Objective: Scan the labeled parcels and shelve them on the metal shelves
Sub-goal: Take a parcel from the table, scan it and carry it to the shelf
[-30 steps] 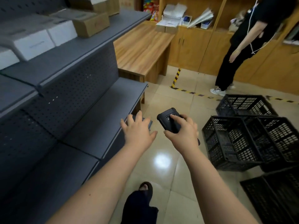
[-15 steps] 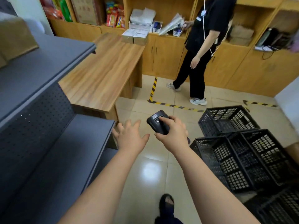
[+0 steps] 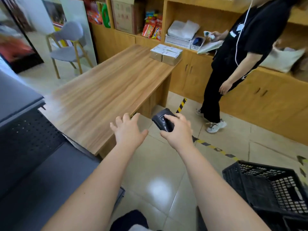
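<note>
My right hand (image 3: 178, 130) grips a black handheld scanner (image 3: 162, 120), thumb on its top button, held over the floor by the near end of the wooden table (image 3: 106, 95). My left hand (image 3: 128, 130) is stretched out beside it with fingers spread, holding nothing, over the table's near corner. Two labeled cardboard parcels (image 3: 165, 54) sit side by side at the table's far end. The grey metal shelves (image 3: 33, 164) fill the lower left.
A person in black (image 3: 233, 64) stands at the wooden cabinets to the right of the table. A black plastic crate (image 3: 266, 185) sits on the tiled floor at lower right. A grey chair (image 3: 68, 47) stands behind the table. Yellow-black tape marks the floor.
My view has swung from the shelves toward the table and moved closer to it. Both hands stay in front; the right still holds the scanner, the left has spread its fingers.
</note>
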